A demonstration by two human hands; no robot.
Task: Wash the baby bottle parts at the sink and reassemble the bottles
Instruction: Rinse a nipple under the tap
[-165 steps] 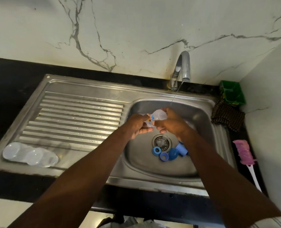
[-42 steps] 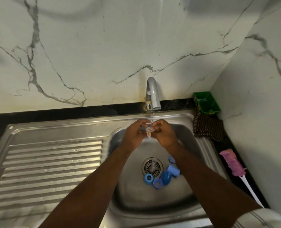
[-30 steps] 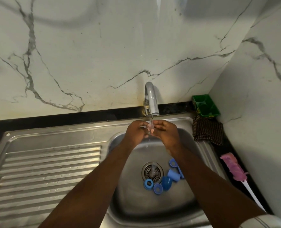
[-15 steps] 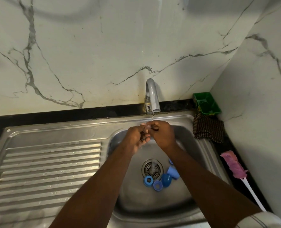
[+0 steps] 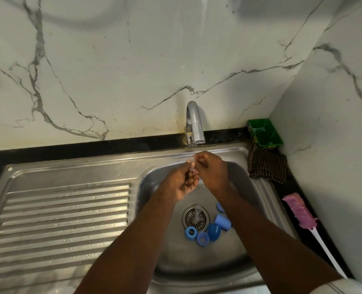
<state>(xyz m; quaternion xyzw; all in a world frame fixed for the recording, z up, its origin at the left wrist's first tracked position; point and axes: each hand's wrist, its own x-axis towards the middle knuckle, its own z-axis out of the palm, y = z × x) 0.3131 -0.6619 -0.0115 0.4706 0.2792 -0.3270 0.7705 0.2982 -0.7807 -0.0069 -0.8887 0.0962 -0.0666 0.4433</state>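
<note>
Both hands meet over the back edge of the sink, right under the tap. A thin water stream falls onto a small clear piece held between them. It is too small and too hidden to say which bottle part it is.

The left hand has a tight grip: its fingers are curled in and its thumb and forefinger pinch the piece from the left. The right hand is curled too, and its fingertips close on the same piece from the right.

Low in the sink, five blue parts lie just beside the drain, at its front and right. Two are rings, one is a domed cap, one a short tube, and one more ring is partly hidden by the right forearm.

The ribbed drainboard runs off to the left and is wet with drops. On the black surface, a green tub sits in the back right corner, with a brown cloth just in front of it. A pink brush lies along the right edge.
</note>
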